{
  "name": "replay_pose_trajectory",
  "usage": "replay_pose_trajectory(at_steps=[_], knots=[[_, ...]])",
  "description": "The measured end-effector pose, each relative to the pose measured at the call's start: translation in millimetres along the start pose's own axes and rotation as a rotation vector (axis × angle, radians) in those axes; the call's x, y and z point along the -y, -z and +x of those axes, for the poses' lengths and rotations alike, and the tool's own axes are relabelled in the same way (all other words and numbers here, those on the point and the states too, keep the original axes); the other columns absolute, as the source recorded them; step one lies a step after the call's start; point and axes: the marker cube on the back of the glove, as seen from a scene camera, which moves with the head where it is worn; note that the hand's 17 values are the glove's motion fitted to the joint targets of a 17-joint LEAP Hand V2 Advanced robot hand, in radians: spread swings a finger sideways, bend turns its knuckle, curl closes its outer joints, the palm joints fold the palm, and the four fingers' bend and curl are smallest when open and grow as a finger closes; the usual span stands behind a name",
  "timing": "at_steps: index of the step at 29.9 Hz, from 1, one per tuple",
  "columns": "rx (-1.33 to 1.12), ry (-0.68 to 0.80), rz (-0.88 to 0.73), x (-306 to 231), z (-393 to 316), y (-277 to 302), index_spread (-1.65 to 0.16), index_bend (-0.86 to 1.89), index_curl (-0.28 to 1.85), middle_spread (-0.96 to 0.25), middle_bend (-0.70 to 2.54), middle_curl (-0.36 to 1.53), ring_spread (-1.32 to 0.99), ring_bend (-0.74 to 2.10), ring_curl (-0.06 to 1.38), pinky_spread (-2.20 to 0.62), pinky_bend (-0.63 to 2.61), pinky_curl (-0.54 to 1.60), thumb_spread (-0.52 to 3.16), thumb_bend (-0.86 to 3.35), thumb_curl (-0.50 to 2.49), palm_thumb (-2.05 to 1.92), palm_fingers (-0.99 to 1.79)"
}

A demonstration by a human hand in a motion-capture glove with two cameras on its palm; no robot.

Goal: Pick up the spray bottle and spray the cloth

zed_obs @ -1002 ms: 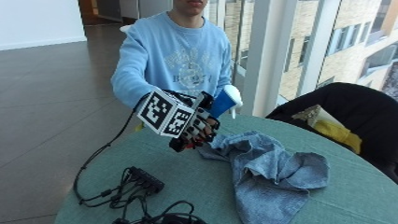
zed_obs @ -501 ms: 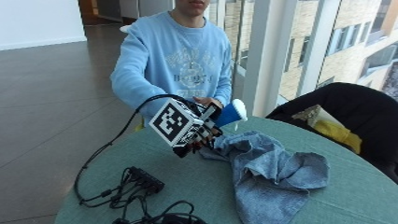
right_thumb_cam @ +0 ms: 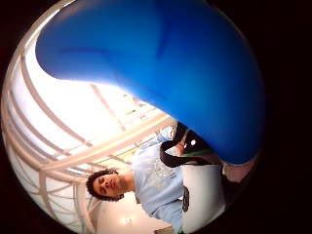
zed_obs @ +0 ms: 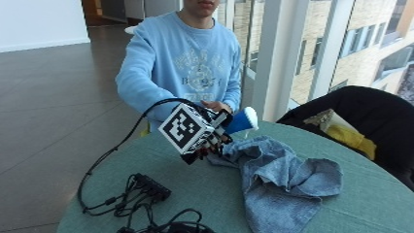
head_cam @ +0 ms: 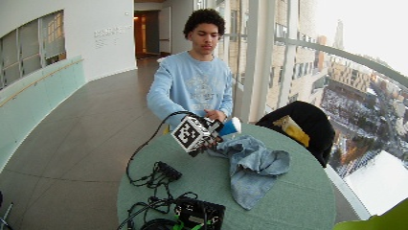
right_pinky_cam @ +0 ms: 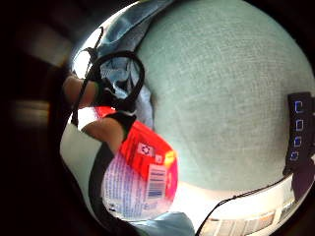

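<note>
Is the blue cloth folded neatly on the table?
No, the cloth lies crumpled in a loose heap on the green table.

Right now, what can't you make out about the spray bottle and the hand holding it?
- Spray bottle: the nozzle opening shows in no view; the outside view shows only the blue head, the marker cube covers the body.
- Label: print too small to read.
- Right hand: trigger finger hidden behind the cube.
</note>
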Motion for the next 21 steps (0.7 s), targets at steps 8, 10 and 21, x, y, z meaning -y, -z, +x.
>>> replay_pose_trajectory(at_steps=[8, 10, 21], knots=[[-0.017, -0.027, -0.001, 1.5, 1.3, -0.5, -0.16, 0.11, 0.30, -0.06, 0.32, 0.46, 0.00, 0.49, 0.39, 0.19, 0.26, 0.37, 1.00, -0.02, 0.51, 0.83, 1.10], [-0.015, -0.033, -0.001, 1.8, 1.2, -0.7, -0.16, 0.12, 0.30, -0.06, 0.32, 0.46, 0.00, 0.49, 0.39, 0.19, 0.26, 0.37, 1.01, -0.02, 0.51, 0.83, 1.11], [-0.012, -0.039, -0.017, 2.4, 0.3, -3.6, -0.16, 0.11, 0.30, -0.05, 0.33, 0.46, 0.00, 0.49, 0.39, 0.19, 0.27, 0.37, 1.01, -0.02, 0.51, 0.83, 1.11]])
